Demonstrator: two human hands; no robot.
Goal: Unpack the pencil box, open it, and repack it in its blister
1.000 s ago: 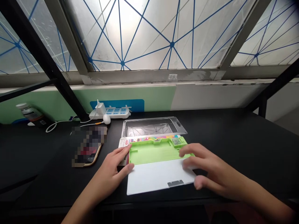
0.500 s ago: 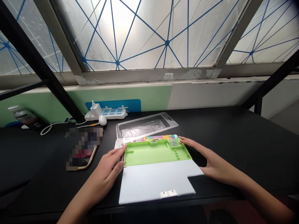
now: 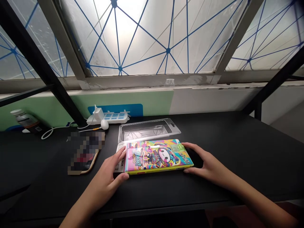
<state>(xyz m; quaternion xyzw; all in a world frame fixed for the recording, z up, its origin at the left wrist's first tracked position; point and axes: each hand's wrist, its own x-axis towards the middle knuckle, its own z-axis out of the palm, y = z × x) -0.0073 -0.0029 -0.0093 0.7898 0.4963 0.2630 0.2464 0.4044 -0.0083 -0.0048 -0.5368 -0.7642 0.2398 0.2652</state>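
Because the black counter [image 3: 237,158] offers a flat base, the cartoon-printed box [image 3: 156,157] lies squarely on it, just in front of a clear plastic blister tray [image 3: 149,131]. The box sits between 2 hands: the right hand [image 3: 204,161] and the left hand [image 3: 106,169] each have a light grip on one end, pinching its edges to steady it.

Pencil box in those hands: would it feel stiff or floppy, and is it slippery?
The pencil box looks stiff, probably hard plastic: it holds a flat, square-edged shape between the left hand and right hand. Its glossy printed cover may feel a little slippery. Being flat, it would probably slide when pushed, not roll.
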